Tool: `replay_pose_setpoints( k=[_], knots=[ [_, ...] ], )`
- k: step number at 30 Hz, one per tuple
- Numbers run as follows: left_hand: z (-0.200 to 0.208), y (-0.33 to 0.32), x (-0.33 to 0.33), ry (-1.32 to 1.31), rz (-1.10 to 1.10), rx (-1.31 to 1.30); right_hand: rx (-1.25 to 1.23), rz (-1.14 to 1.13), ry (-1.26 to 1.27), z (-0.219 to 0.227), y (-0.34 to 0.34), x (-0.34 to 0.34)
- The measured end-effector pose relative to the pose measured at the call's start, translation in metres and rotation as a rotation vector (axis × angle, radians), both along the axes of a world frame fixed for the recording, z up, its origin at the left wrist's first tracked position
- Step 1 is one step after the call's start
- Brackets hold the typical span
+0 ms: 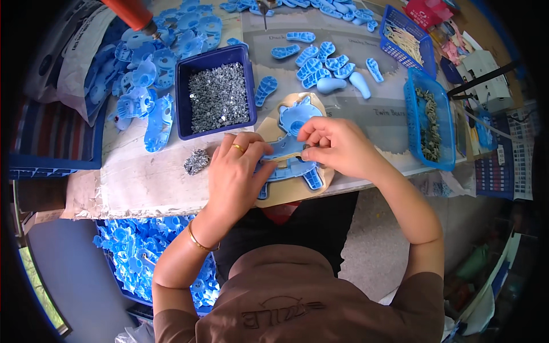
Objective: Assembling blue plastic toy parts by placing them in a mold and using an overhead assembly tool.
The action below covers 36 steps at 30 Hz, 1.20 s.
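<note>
A light-blue plastic toy shell (298, 117), hollow side up with an animal-like outline, lies on a tan base board (286, 193) at the table's near edge. My left hand (237, 166) is closed over the left side of the shell, its thumb and fingers pressed on it. A thin beige strip (282, 158) lies across the shell between my hands. Over the strip's right end, my right hand (338, 147) pinches thumb and forefinger on a small dark piece, too small to name. The fingers partly hide the middle of the shell.
Left of my hands stands a dark-blue bin (180, 108) of small metal screws; a little screw pile (197, 162) lies nearer. Blue shells (157, 123) heap at left, blue limb pieces (309, 67) lie beyond. A blue tray (410, 114) stands right; a red-orange tool (134, 12) hangs overhead.
</note>
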<state>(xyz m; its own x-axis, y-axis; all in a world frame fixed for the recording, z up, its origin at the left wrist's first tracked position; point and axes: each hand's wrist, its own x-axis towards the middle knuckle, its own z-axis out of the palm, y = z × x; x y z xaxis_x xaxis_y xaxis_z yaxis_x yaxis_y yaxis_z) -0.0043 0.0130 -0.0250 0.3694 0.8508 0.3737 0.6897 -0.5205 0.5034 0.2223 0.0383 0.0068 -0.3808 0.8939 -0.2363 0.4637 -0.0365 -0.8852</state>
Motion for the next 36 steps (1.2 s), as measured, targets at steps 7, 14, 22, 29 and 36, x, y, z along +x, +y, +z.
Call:
replay_pose_setpoints(
  k=[7, 14, 22, 29, 36],
  knots=[
    [0.003, 0.001, 0.003, 0.070, 0.001, 0.023, 0.000, 0.318, -0.314, 0.005, 0.025, -0.004],
    [0.002, -0.001, 0.001, 0.164, 0.038, 0.064, 0.445, 0.380, -0.547, 0.004, 0.023, -0.017],
    [-0.009, -0.006, -0.012, -0.114, -0.002, -0.031, 1.303, -0.072, 0.343, 0.074, 0.037, -0.175],
    [0.007, 0.038, -0.063, 0.091, 0.161, 0.240, 0.997, 0.141, 0.448, 0.102, 0.109, -0.204],
    [0.002, 0.106, -0.063, 0.369, 0.059, 0.083, 0.637, 0.111, 0.483, 0.091, 0.106, -0.129]
  ],
)
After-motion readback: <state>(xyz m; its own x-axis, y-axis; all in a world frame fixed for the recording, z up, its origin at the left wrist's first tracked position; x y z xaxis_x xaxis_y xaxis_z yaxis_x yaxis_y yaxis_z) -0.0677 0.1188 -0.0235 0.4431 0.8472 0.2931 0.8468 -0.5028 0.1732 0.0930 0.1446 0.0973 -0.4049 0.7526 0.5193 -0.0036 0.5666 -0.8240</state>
